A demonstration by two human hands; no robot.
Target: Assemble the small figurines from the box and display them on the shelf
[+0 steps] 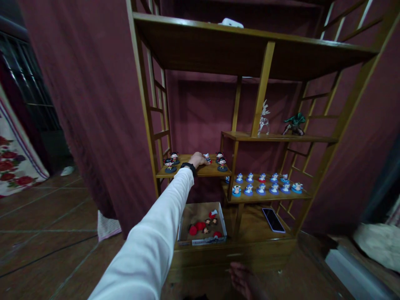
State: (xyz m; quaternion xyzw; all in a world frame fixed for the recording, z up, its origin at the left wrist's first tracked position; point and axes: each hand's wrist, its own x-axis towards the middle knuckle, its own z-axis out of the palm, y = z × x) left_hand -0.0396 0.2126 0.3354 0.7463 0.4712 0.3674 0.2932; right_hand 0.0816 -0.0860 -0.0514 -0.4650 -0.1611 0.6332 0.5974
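Observation:
My left hand (pixel 197 159), with a black band on its wrist, reaches onto the middle-left shelf (pixel 203 171). Its fingers close around a small white-and-red figurine (pixel 207 158) and partly cover it. On that shelf, two black-haired figurines stand to the left, the nearer one (pixel 169 166) in front of the other, and two more to the right, including one (pixel 222 164) near the shelf's edge. Low in front of the cabinet, my right hand (pixel 241 278) is dim and slightly blurred, its fingers stretched out and holding nothing visible.
Below stands an open box (pixel 203 241) with several red and black-haired figurines. Blue-and-white figurines (pixel 261 189) line the lower right shelf in two rows. A phone (pixel 273 220) lies beneath them. Higher up are a clear deer ornament (pixel 264 121) and a green figure (pixel 295 123).

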